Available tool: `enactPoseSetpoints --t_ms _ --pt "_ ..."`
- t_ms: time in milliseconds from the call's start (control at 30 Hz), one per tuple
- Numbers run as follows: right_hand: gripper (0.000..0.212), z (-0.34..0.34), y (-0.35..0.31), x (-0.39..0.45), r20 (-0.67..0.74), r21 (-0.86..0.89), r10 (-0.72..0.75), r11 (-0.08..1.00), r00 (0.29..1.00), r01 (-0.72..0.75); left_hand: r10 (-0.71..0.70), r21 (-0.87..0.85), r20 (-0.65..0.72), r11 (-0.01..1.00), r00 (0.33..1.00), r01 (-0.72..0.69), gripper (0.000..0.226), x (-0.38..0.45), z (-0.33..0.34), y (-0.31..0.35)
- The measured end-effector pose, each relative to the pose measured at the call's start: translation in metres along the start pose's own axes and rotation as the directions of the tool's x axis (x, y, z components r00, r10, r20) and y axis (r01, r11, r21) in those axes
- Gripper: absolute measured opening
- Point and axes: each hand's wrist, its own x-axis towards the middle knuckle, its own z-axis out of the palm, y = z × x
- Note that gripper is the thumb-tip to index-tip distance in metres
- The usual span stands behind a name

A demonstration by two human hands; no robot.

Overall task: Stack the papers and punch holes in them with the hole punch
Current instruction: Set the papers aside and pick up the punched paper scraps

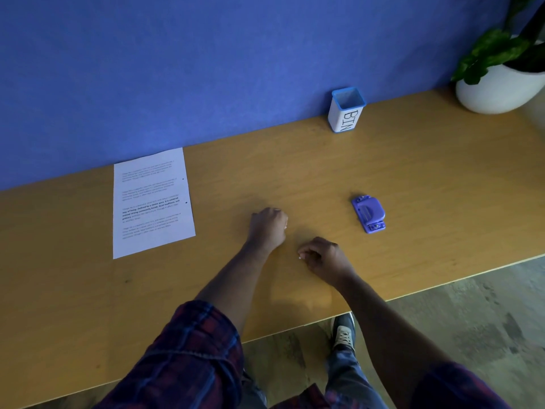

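Lying at the left of the wooden desk (413,160), the papers (152,202) are sitting flat against the blue partition, two small dark dots showing near their right edge, perhaps holes already. The left hand (268,227) is resting curled into a fist, holding nothing; the right hand (320,256) is sitting beside it, fingers bent and empty. The hole punch (368,213) is waiting further right, well apart from the sheets. Any sheets underneath could be shifting unevenly if dragged carelessly, so holes might be landing misaligned. Beyond, a white cup marked BIN (345,110) is standing by the partition.
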Motion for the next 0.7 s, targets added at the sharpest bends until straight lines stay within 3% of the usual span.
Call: enactPoseSetpoints --t_ms 233,533,700 --pt "0.015 -0.006 -0.006 -0.003 0.073 -0.235 -0.125 0.962 0.989 0.139 0.006 0.054 0.066 0.999 0.998 -0.009 0.013 0.008 -0.005 0.006" --pt "0.009 -0.004 -0.013 -0.003 0.136 -0.466 -0.271 0.831 0.953 0.303 0.049 0.136 0.092 0.989 0.995 -0.061 0.012 0.017 -0.002 0.008" --pt "0.012 0.004 -0.009 -0.005 0.041 -0.476 -0.300 0.833 0.953 0.283 0.015 0.109 0.050 0.994 0.999 -0.020 0.019 0.018 0.008 0.005"
